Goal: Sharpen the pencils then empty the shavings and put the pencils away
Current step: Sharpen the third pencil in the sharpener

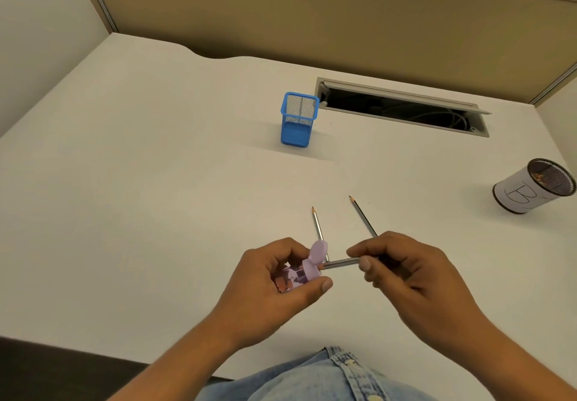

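A pencil (340,263) is sitting with its tip in the lilac sharpener (307,271); the right hand (402,271) is pinching it, the left hand (278,282) is closing round the sharpener. Two pointed pencils (318,227) are lying just beyond. Sharpening looks underway; next, probably twisting, then emptying into the marked cup (530,187) at far right.

On the desk (156,182), two hands meet at the near edge: the left hand (274,288) holds a sharpener (299,271), and the right hand (406,269) holds a pencil (340,263) whose tip is in the sharpener. Just behind them lie two pencils, one on the left (317,226) and one on the right (362,216), tips pointing away. Farther back stands a square mesh holder (298,119), with a cable slot (402,107) to its right. A round cup (530,187) sits far right.
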The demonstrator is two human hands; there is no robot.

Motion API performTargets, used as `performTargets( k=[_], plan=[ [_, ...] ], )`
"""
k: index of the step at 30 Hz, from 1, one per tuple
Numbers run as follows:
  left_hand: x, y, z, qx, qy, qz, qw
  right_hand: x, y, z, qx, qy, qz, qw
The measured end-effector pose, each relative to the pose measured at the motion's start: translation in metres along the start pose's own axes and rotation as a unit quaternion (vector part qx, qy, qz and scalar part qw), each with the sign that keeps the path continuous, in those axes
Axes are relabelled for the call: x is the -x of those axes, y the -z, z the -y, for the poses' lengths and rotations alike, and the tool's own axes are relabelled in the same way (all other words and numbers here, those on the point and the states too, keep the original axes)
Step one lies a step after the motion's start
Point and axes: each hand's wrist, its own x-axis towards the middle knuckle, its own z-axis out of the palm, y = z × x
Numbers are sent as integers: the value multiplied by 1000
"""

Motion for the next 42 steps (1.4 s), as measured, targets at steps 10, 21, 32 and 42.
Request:
performTargets(
  k=[10,21,32,42],
  plan=[
    [-4,-3,-15,-45,-55,102,992,3,-2,-1,288,214,73,930],
    [-11,0,-23,-117,-98,133,979,0,16,10,49,-20,200,978],
    [-18,5,-15,-252,-230,89,936,-13,5,4,46,-90,180,978],
    [-29,1,-11,-154,-148,105,971,-16,18,-5,178,20,201,963]
  ],
)
